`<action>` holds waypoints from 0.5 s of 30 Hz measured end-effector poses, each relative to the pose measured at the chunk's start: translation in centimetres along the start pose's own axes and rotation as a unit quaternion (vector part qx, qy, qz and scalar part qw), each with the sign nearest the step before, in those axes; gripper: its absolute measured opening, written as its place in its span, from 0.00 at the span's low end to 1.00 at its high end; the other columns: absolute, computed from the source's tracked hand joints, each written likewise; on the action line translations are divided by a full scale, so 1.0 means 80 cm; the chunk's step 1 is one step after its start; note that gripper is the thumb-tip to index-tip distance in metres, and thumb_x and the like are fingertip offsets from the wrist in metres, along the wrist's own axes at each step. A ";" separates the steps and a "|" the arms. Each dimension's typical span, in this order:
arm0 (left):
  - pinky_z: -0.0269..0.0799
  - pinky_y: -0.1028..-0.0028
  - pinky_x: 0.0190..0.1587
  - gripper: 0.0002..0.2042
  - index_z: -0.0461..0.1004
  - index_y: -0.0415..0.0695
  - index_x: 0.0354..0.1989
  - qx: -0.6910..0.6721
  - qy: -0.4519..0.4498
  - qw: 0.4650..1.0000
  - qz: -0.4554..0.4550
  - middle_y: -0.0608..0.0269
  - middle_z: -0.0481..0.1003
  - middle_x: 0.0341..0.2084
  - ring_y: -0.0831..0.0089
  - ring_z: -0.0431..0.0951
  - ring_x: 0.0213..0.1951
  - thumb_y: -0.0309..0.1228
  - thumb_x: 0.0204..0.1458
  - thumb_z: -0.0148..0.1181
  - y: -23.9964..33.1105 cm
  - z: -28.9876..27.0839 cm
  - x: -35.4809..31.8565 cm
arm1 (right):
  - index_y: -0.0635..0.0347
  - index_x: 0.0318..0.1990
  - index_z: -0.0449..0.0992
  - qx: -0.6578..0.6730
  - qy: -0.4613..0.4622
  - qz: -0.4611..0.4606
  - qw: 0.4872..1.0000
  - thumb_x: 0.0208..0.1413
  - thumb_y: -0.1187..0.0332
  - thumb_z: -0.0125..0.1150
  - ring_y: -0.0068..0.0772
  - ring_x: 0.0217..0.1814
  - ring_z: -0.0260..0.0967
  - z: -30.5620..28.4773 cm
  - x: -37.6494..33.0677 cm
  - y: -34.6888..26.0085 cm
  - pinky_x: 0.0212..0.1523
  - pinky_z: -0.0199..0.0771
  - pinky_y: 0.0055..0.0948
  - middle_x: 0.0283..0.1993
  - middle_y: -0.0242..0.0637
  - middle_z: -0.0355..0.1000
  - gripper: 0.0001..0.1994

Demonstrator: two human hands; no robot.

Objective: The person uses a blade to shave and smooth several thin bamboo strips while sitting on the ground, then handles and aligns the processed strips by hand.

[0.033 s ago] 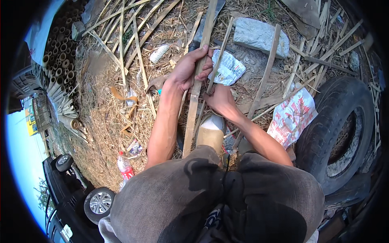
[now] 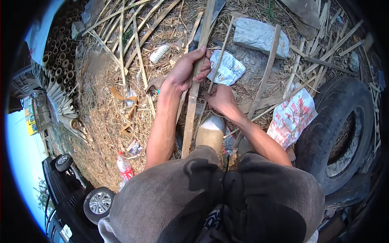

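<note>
My left hand (image 2: 192, 69) is wrapped round a wide, flat bamboo strip (image 2: 190, 117), which runs from the top of the view down toward my left knee. To its right, my right hand (image 2: 221, 99) is closed with its fingertips at a thinner bamboo strip (image 2: 220, 60). This thin strip slants alongside the wide one and passes down beside my light-toed shoe (image 2: 212, 122). The fingertips of my right hand are partly hidden. Behind the wide strip, a dark flat blade (image 2: 218, 9) shows at the top.
A pale stone block (image 2: 259, 35) and crumpled printed paper (image 2: 227, 69) lie ahead. On the right are a stained sheet (image 2: 292, 117) and a large tyre (image 2: 306, 137). Loose bamboo strips (image 2: 135, 48) cover the far left ground; a plastic bottle (image 2: 125, 167) lies by my left knee.
The wide strip's lower end has shifted slightly left. The thin strip has moved a little beside it. Both hands stay in nearly the same places.
</note>
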State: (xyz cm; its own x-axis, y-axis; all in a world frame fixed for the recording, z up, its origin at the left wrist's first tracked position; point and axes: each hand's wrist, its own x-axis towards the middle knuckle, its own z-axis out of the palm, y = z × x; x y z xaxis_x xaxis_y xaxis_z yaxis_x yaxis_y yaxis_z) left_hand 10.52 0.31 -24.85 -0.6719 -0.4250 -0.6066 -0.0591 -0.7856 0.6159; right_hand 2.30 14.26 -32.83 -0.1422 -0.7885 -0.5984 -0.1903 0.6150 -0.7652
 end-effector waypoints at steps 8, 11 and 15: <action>0.54 0.84 0.11 0.13 0.67 0.42 0.41 -0.041 -0.037 0.997 0.061 0.67 0.65 0.19 0.81 0.60 0.12 0.41 0.68 0.48 0.014 -0.012 -0.033 | 0.69 0.54 0.73 0.268 0.079 -0.089 0.956 0.69 0.68 0.48 0.19 0.28 0.69 -0.129 -0.054 -0.039 0.29 0.69 0.23 0.27 0.29 0.68 0.15; 0.56 0.84 0.12 0.15 0.67 0.41 0.42 -0.016 -0.046 0.997 0.057 0.67 0.64 0.18 0.81 0.61 0.12 0.43 0.69 0.44 0.002 -0.002 -0.012 | 0.66 0.54 0.73 0.150 0.164 -0.094 0.970 0.71 0.67 0.46 0.15 0.27 0.62 -0.206 -0.080 -0.034 0.28 0.61 0.18 0.26 0.26 0.61 0.13; 0.58 0.81 0.14 0.17 0.64 0.43 0.43 0.051 -0.034 0.998 0.018 0.66 0.65 0.17 0.79 0.63 0.13 0.46 0.70 0.40 -0.031 0.005 0.030 | 0.65 0.47 0.75 -0.028 0.268 -0.081 0.959 0.67 0.59 0.56 0.18 0.27 0.57 -0.291 -0.067 0.047 0.31 0.59 0.23 0.26 0.25 0.65 0.15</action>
State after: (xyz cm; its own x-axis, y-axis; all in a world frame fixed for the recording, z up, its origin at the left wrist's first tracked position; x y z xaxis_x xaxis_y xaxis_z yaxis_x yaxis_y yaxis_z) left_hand 8.75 1.40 -27.66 -0.7239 -0.4182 -0.5487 -0.1054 -0.7189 0.6870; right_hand -20.26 20.67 -26.98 -0.5831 -0.7722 -0.2522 -0.3019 0.4942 -0.8152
